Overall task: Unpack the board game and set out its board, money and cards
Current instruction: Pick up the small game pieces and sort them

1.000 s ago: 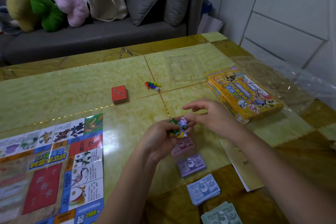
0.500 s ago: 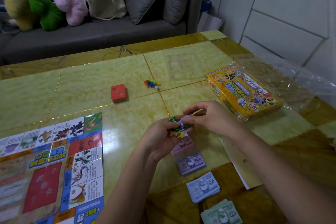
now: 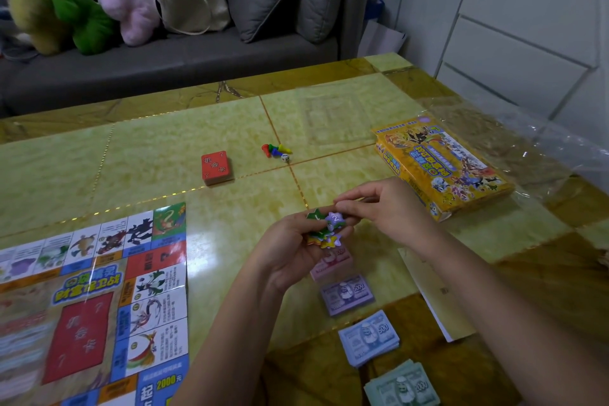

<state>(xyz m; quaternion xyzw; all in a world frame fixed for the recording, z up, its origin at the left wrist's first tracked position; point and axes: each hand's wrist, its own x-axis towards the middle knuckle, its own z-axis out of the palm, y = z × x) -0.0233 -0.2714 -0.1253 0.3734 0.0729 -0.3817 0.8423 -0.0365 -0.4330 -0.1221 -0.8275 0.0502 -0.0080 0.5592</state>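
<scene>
Board (image 3: 99, 290) lies unfolded, near left on the tabletop (image 3: 164, 148). Red card deck (image 3: 216, 167) sits far centre, and four money stacks (image 3: 347, 294) line the near right. Left hand (image 3: 293, 254) grips star tokens (image 3: 326, 227), and right hand (image 3: 385, 208) pinches the top one. These probably remain to be laid out.

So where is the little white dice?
In the head view, the white die lies near the middle of the table, beside the coloured pawns and right of the red card deck.

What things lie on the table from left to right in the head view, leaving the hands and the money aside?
game board → red card deck → coloured pawns → die → yellow game box
</scene>
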